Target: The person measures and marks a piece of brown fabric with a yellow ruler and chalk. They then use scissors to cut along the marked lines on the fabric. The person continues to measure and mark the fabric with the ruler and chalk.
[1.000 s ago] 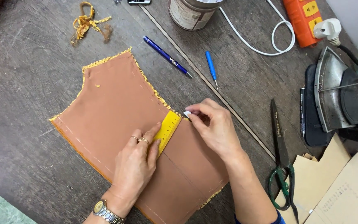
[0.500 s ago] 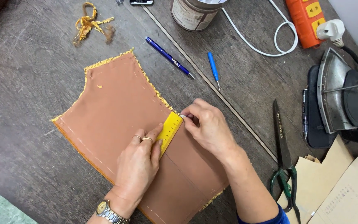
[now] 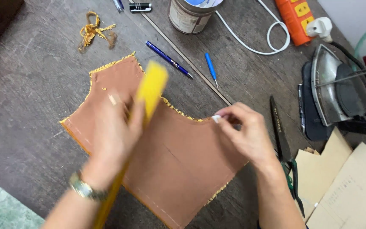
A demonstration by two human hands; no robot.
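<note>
At the bottom of the frame the left hand (image 3: 113, 138), a watch on its wrist, is blurred; its fingers seem to be wrapped around a long yellow ruler (image 3: 149, 91) that runs from the lower left up toward the middle, above the cloth. To the right of centre the right hand (image 3: 246, 135) rests on the edge of the brown fabric piece (image 3: 174, 157), its fingers pinched narrow on a small white piece of chalk (image 3: 216, 119) at the cloth's upper right corner. The fabric lies flat in the middle of the dark wooden table (image 3: 30, 97), its edges fringed with yellow thread. Just right of the right forearm lie black scissors (image 3: 282, 144) with green handles, and beyond them, in the lower right corner, tan paper patterns (image 3: 339, 186). Farther up, a blue pen (image 3: 168, 59) and a small blue seam ripper (image 3: 211, 68) lie near a thin metal rod (image 3: 183, 57). At the right edge an iron (image 3: 339, 91) sits on its stand. Along the top are a tin can (image 3: 189, 17), a white cable (image 3: 255, 42), an orange power strip (image 3: 297, 19), and in the upper left a tangle of yellow thread scraps (image 3: 94, 34).
</note>
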